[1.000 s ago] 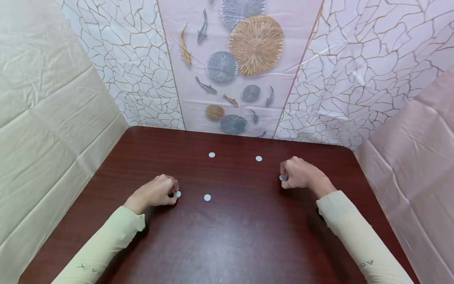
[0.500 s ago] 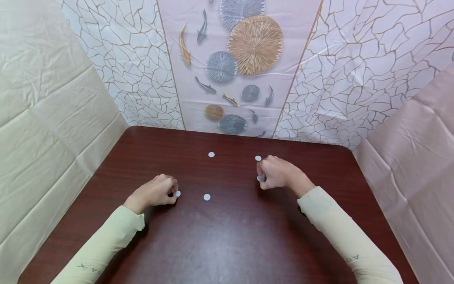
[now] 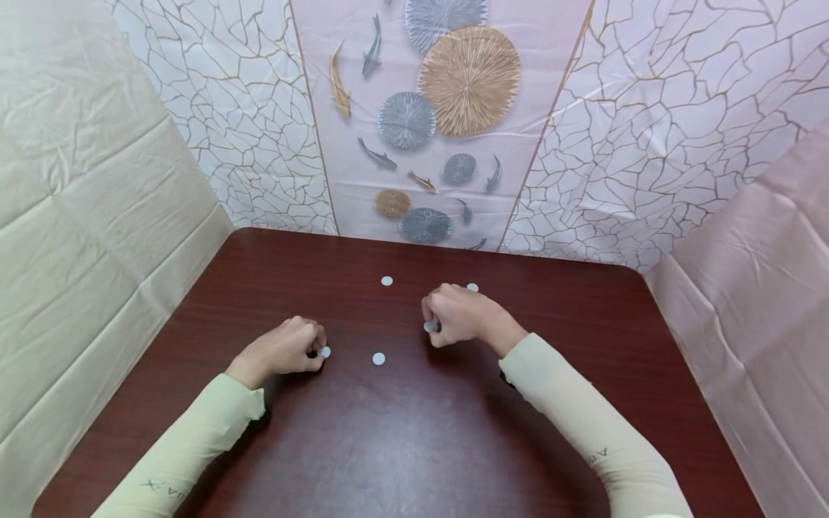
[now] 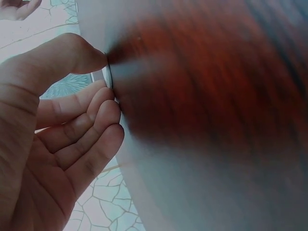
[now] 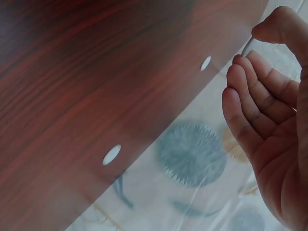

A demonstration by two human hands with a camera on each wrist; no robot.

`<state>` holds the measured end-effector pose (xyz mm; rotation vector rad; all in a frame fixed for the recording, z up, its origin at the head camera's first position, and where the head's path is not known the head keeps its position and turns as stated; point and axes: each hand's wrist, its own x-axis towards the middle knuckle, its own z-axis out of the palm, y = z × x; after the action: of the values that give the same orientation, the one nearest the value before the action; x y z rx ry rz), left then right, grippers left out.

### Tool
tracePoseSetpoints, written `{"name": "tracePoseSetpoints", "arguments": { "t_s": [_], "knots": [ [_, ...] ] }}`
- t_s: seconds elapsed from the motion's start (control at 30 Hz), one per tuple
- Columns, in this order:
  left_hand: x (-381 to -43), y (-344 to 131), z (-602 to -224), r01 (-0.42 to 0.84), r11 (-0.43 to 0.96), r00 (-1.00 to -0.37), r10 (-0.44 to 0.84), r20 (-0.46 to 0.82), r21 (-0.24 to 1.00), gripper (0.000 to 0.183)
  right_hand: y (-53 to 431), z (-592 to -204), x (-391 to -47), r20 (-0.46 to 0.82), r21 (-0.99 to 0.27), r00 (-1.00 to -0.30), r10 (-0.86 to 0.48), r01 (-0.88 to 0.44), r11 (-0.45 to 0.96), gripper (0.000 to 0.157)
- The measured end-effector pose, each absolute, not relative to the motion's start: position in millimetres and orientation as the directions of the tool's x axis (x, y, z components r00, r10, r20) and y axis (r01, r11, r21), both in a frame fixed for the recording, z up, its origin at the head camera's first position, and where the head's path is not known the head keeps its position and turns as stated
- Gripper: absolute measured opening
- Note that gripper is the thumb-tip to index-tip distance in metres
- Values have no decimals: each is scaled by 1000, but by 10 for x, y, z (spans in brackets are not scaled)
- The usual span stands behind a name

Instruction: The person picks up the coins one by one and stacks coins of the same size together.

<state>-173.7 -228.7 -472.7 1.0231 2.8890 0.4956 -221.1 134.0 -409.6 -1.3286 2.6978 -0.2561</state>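
A small round disc [image 3: 430,326], pinched in the right hand [image 3: 460,316], is positioned near the middle of the dark red table [image 3: 414,446]; one second earlier it was farther to the person's right, and hand and disc have travelled leftward together. The left hand [image 3: 285,347] and a second, white disc [image 3: 324,352] keep their former place.

Each hand is nearly closed at thumb and forefinger, the disc gripped between their tips; the remaining fingers are bent alongside. The wrist views show both held discs almost edge-on, so whether the left one touches the table cannot be told with certainty.

Both hands are turned inward, knuckles uppermost, with forearms in pale sleeves [image 3: 579,410] slanting in from the near corners. A loose white disc [image 3: 378,358] lies between the hands, just beside the left one. Beyond, a far-left disc [image 3: 386,280] and a far-right disc [image 3: 473,288] lie near the back edge, the latter partly covered by the right hand in the head view.
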Motion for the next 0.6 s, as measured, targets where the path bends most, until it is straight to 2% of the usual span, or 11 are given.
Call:
{"name": "tracePoseSetpoints", "arguments": {
  "t_s": [0.23, 0.6],
  "knots": [
    [-1737, -2288, -4718, 610, 730, -780, 622, 71, 308, 9, 1080, -4176, -2213, -29, -239, -562, -827, -799, 551, 11],
    [-1731, -2289, -4725, 607, 730, -782, 620, 70, 315, 9, 759, -4378, -2232, 2, -253, -555, -832, -805, 536, 13]
  ]
}}
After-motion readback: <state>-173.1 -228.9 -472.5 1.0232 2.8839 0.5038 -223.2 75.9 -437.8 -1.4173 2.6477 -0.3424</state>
